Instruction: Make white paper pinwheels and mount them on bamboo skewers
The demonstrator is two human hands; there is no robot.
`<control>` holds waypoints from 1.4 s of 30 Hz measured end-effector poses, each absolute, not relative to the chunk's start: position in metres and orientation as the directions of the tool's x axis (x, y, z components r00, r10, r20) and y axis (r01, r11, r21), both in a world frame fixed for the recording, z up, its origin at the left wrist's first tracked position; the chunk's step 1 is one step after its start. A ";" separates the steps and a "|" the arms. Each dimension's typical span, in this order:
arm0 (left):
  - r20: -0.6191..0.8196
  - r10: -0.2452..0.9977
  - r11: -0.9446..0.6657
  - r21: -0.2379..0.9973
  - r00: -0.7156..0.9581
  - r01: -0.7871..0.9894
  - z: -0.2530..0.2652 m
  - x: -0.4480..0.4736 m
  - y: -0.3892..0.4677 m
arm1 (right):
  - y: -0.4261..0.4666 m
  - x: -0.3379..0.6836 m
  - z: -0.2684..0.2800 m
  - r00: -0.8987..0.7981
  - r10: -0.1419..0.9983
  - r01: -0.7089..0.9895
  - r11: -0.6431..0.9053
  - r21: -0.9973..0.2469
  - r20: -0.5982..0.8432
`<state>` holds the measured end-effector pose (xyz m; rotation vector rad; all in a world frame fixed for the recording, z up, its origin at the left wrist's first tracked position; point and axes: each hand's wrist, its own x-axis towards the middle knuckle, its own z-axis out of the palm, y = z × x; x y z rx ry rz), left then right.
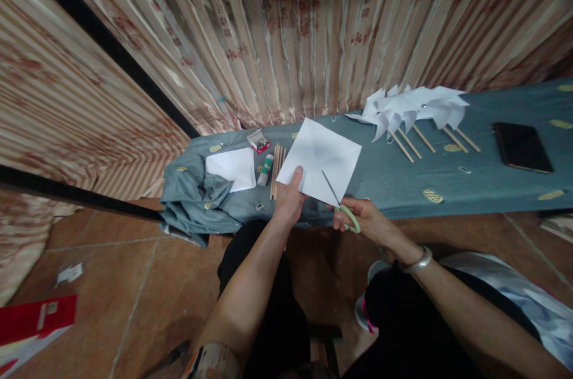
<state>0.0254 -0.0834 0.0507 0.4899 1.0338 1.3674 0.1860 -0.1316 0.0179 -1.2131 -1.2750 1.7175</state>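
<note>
The person's left hand [290, 200] is clamping a flat, square sheet of plain white paper [313, 152] at its near edge, the thumb pressing on top (the other fingers are hiding underneath, so I cannot tell how they are set). The sheet is slanting over a long table with a patterned blue-grey cloth [394, 191]. At the sheet's near corner, the right hand [360, 215] is curling its fingers round the loops of light green-handled scissors [354, 221]; a dark blade is reaching across the paper toward the middle. Left of the sheet, slim pale wooden sticks [276, 171] are lying beside a white-and-green cylindrical tube [265, 170], a small open red-and-white box [258, 141] and a stack of white paper [239, 167]. Right of the sheet, white paper pinwheels [414, 107] are overlapping in a row; beyond them, a black rectangular phone [523, 147] is lying flat.
</note>
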 end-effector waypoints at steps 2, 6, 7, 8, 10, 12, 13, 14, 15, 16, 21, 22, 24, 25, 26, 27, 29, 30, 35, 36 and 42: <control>-0.317 0.941 0.200 0.805 -0.121 -0.558 0.052 0.026 -0.084 | -0.131 0.186 0.017 -0.345 0.892 0.014 -0.306 -0.952 -0.292; -0.319 0.939 0.197 0.803 -0.126 -0.563 0.054 0.026 -0.084 | -0.131 0.186 0.017 -0.346 0.894 0.011 -0.301 -0.953 -0.286; -0.316 0.940 0.195 0.803 -0.125 -0.563 0.054 0.026 -0.084 | -0.131 0.187 0.017 -0.350 0.894 0.013 -0.296 -0.955 -0.281; -0.316 0.941 0.197 0.803 -0.122 -0.562 0.054 0.026 -0.084 | -0.131 0.187 0.018 -0.354 0.893 0.015 -0.291 -0.957 -0.277; -0.319 0.941 0.205 0.803 -0.113 -0.560 0.054 0.026 -0.084 | -0.131 0.187 0.018 -0.359 0.893 0.018 -0.285 -0.958 -0.272; -0.326 0.938 0.212 0.804 -0.114 -0.556 0.054 0.026 -0.084 | -0.131 0.187 0.019 -0.361 0.892 0.020 -0.285 -0.958 -0.273; -0.330 0.936 0.214 0.805 -0.118 -0.554 0.054 0.026 -0.084 | -0.131 0.187 0.019 -0.359 0.892 0.022 -0.287 -0.958 -0.275; -0.334 0.935 0.215 0.806 -0.122 -0.552 0.053 0.026 -0.084 | -0.131 0.187 0.019 -0.357 0.892 0.024 -0.287 -0.958 -0.276; -0.336 0.934 0.217 0.806 -0.124 -0.551 0.053 0.026 -0.084 | -0.131 0.187 0.019 -0.353 0.894 0.025 -0.286 -0.958 -0.277; -0.337 0.933 0.217 0.806 -0.124 -0.551 0.053 0.026 -0.084 | -0.131 0.187 0.019 -0.349 0.895 0.025 -0.286 -0.958 -0.277; -0.324 0.938 0.210 0.808 -0.119 -0.551 0.053 0.026 -0.084 | -0.131 0.186 0.017 -0.344 0.895 0.006 -0.302 -0.953 -0.285; -0.325 0.938 0.210 0.808 -0.119 -0.550 0.052 0.026 -0.084 | -0.131 0.186 0.017 -0.343 0.894 0.003 -0.306 -0.952 -0.288; -0.329 0.937 0.213 0.807 -0.120 -0.551 0.052 0.026 -0.084 | -0.131 0.186 0.017 -0.338 0.894 0.001 -0.312 -0.950 -0.294; -0.331 0.936 0.213 0.806 -0.121 -0.552 0.051 0.026 -0.084 | -0.131 0.186 0.017 -0.335 0.894 0.001 -0.314 -0.949 -0.297; -0.332 0.935 0.213 0.805 -0.123 -0.553 0.051 0.026 -0.084 | -0.131 0.186 0.017 -0.332 0.895 0.000 -0.318 -0.948 -0.300; -0.333 0.935 0.213 0.805 -0.124 -0.553 0.051 0.026 -0.084 | -0.131 0.186 0.017 -0.327 0.895 -0.003 -0.321 -0.947 -0.302; -0.336 0.934 0.217 0.806 -0.125 -0.552 0.051 0.026 -0.083 | -0.131 0.185 0.017 -0.322 0.898 -0.008 -0.320 -0.947 -0.301; -0.336 0.934 0.217 0.806 -0.123 -0.551 0.051 0.026 -0.083 | -0.131 0.185 0.017 -0.321 0.899 -0.010 -0.319 -0.948 -0.299; -0.318 0.943 0.214 0.809 -0.101 -0.548 0.050 0.025 -0.083 | -0.131 0.184 0.016 -0.316 0.902 -0.032 -0.321 -0.947 -0.295; -0.316 0.944 0.216 0.811 -0.097 -0.544 0.050 0.025 -0.083 | -0.131 0.184 0.016 -0.319 0.901 -0.033 -0.322 -0.946 -0.295; -0.310 0.948 0.225 0.819 -0.078 -0.528 0.047 0.024 -0.082 | -0.131 0.185 0.017 -0.320 0.900 -0.031 -0.323 -0.946 -0.297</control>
